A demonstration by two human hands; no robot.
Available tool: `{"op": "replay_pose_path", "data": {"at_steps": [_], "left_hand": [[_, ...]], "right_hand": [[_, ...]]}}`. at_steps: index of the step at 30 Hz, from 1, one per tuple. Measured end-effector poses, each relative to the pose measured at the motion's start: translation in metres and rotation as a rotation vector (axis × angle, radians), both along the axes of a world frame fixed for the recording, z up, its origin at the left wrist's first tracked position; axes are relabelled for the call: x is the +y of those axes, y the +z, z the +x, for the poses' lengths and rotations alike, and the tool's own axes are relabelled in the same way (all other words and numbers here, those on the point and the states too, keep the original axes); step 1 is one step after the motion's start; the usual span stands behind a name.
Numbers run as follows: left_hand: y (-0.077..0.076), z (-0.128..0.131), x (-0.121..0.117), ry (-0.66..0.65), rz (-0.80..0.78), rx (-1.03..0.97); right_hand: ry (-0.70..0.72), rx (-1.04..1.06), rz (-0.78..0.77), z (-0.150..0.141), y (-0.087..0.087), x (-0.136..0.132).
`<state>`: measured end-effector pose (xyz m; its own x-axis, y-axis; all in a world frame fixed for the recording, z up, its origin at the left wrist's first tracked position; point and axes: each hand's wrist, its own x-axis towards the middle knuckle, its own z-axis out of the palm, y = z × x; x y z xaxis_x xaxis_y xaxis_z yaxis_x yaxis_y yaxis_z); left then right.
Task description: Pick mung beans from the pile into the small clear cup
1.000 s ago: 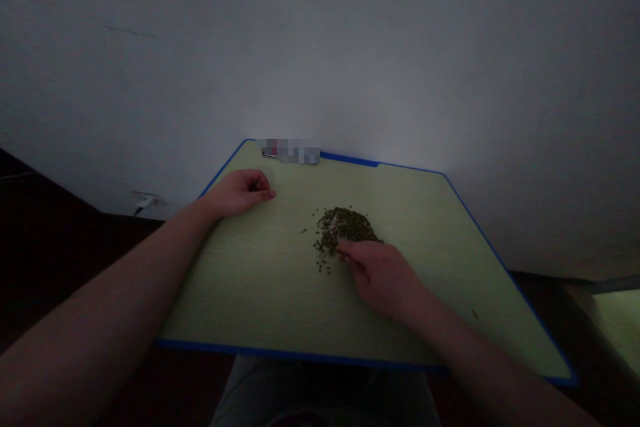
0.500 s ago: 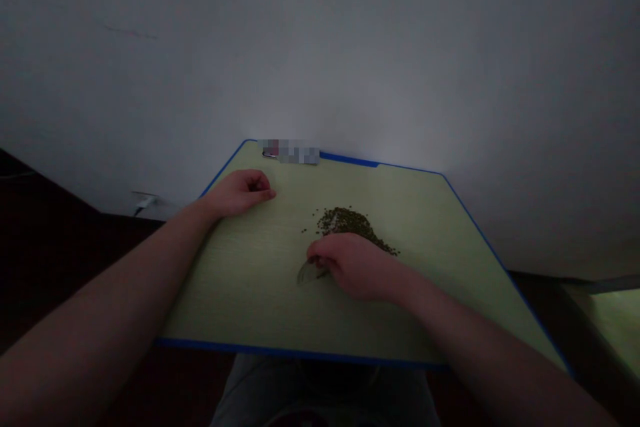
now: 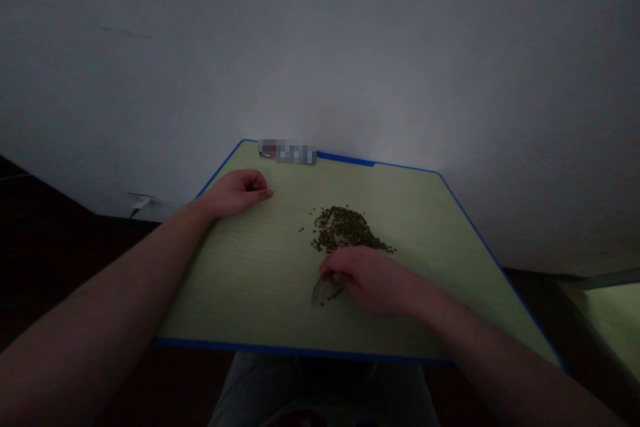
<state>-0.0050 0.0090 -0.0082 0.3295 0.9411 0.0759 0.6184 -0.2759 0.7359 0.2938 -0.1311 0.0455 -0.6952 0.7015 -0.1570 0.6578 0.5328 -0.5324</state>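
The right hand (image 3: pixel 373 281) is curled closed around a translucent curved piece (image 3: pixel 319 293), its long axis tilted toward the table's far edge, with a few beans beside it. Just above the hand lies a heap of green mung beans (image 3: pixel 345 229) on the pale green table (image 3: pixel 240 287). The left hand (image 3: pixel 236 191) rests loosely closed, well apart, near a blurred object (image 3: pixel 287 151) on the far edge, by the wall (image 3: pixel 320 60).

Mung beans (image 3: pixel 343 228) on the desk (image 3: pixel 240 280), wall (image 3: pixel 320 47) behind

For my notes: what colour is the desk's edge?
The desk's edge is blue, clearest in the head view.
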Motion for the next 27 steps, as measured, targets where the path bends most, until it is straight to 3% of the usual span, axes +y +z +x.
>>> {"op": "replay_pose_path", "data": {"at_steps": [16, 27], "left_hand": [[0.003, 0.001, -0.001, 0.020, -0.005, 0.031], [0.007, 0.004, -0.004, 0.018, -0.015, 0.011]], "right_hand": [[-0.120, -0.048, -0.077, 0.017, 0.004, -0.034], [-0.324, -0.001, -0.120, 0.025, -0.001, -0.068]]}}
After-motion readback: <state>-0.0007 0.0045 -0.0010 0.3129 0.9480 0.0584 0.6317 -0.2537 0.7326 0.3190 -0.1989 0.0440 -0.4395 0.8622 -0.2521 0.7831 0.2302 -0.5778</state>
